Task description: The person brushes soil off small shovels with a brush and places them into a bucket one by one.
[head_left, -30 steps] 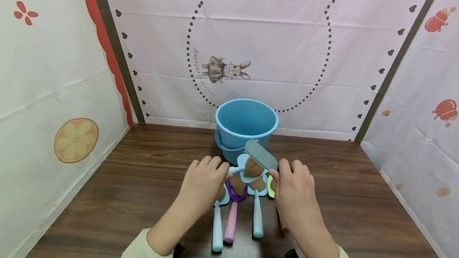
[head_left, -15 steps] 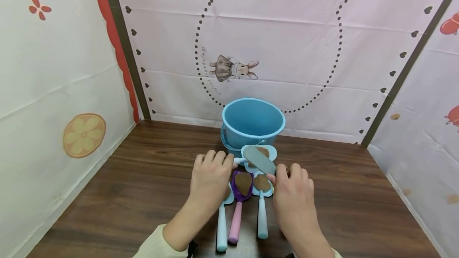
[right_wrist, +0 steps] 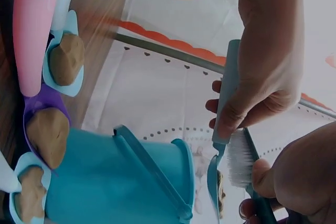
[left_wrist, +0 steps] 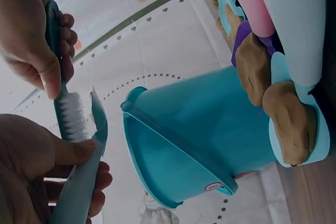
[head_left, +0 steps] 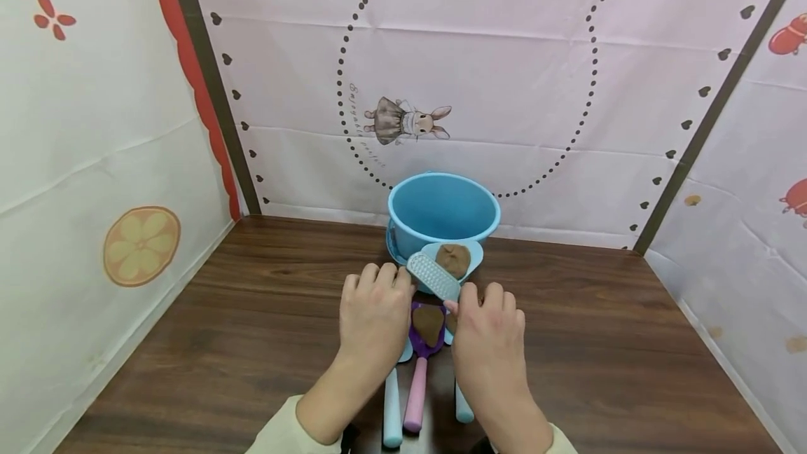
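Note:
My left hand (head_left: pixel 376 314) grips a light blue toy shovel (right_wrist: pixel 229 85) by its handle, with a brown clay lump (head_left: pixel 452 259) on the blade in front of the bucket. My right hand (head_left: pixel 490 349) holds a teal brush (head_left: pixel 433 277) by its handle. The brush lies across the near part of the shovel, its dotted face upward in the head view. In the right wrist view, its white bristles (right_wrist: pixel 240 158) point toward the shovel at the blade's neck. Whether they touch it, I cannot tell.
A blue bucket (head_left: pixel 403 219) stands behind the hands. Below the hands, a purple shovel with a pink handle (head_left: pixel 416 398) and light blue shovels (head_left: pixel 392 412) lie on the brown wooden table (head_left: pixel 252 342), bearing brown lumps (head_left: pixel 429 324). Patterned cloth walls (head_left: pixel 302 90) surround the table.
My right hand and the brush have moved left, toward the left hand. The shovel's blade has shifted, and its clay shows beyond the brush. The brush's upper face, smooth-looking before, now appears dotted.

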`<state>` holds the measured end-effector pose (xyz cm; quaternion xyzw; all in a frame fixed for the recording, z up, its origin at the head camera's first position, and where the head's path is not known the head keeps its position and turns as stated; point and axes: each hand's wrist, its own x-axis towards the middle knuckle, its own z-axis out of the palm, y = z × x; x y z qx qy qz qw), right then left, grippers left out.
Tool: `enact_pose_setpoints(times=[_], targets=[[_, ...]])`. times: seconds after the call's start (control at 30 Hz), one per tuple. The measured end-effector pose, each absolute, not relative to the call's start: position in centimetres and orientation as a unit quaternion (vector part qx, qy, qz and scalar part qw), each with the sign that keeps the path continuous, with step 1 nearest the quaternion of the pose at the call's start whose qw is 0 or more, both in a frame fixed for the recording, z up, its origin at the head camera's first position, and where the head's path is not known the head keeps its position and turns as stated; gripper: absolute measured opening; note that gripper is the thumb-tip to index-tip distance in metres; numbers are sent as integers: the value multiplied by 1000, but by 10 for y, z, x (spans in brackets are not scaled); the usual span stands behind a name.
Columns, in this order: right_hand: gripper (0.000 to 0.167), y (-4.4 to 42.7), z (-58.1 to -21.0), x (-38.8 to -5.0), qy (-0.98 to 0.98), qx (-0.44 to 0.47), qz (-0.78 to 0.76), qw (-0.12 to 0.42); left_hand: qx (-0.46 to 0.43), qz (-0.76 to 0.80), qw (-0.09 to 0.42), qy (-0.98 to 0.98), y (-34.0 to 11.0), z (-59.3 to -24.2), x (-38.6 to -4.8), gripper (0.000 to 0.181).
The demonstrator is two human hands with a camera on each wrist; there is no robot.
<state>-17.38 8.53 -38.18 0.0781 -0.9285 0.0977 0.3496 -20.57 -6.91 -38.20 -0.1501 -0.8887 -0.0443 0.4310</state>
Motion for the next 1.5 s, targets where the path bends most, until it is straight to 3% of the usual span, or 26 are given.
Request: enact_pose_setpoints(times=[0.73,1.1,1.37,1.5], targets=[[33,97,-393,-192,-907,65,118,398,-132,-34,421,-897,-63,-385,-194,27],[32,109,-387,-195,-912,37,116,391,-133,-30,419,-898,-63,-388,-194,27],[38,85,-385,-174,-918,97,93,373,-124,-21,418,-899,-65,-387,-194,12],[37,80,-389,-173,-925,89,77,361,-125,-31,409,-903,-64,-386,-191,15]])
